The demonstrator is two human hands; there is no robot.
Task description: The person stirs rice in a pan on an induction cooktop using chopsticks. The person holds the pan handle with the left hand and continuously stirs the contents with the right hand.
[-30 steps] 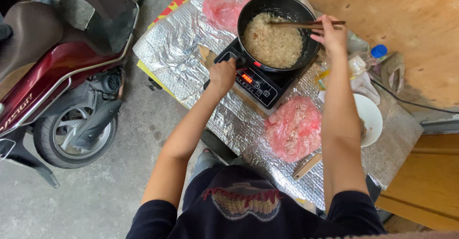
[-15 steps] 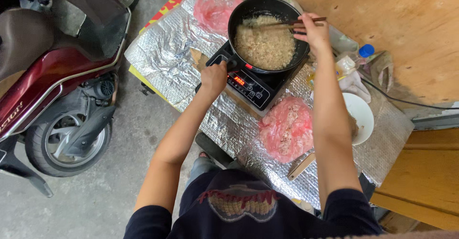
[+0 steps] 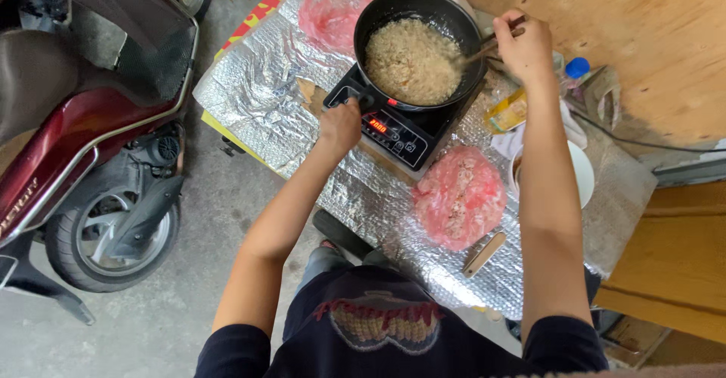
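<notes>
**Head cam: stirring a pan of pale crumbly stuff on a little induction cooker**

Head view looking straight down. Nearest the camera is the person's dark shirt with a print on it, both bare arms reaching out over a table wrapped in crinkly silver foil [image 3: 249,105]. Just past the shirt on the right there's a pink plastic bag [image 3: 459,198] with something pale inside, and a small wooden stick [image 3: 484,254] lying right beside it. A white bowl [image 3: 581,175] sits half hidden behind the right forearm.

Left hand [image 3: 340,124] is at the near left corner of the black induction cooker [image 3: 401,132], by the pan's handle. Can't tell whether it's actually gripping the handle or just resting there.

On the cooker sits the black pan [image 3: 420,7], full of light beige crumbly food [image 3: 412,60]. Right hand [image 3: 523,46] is over the pan's right rim, fingers closed around wooden chopsticks [image 3: 478,52] whose tips poke into the food.

Farther back: a second pink bag [image 3: 333,11] left of the pan, a bottle with a blue cap [image 3: 576,68] to the right. A dark red scooter [image 3: 83,136] is parked off to the left on the concrete.
</notes>
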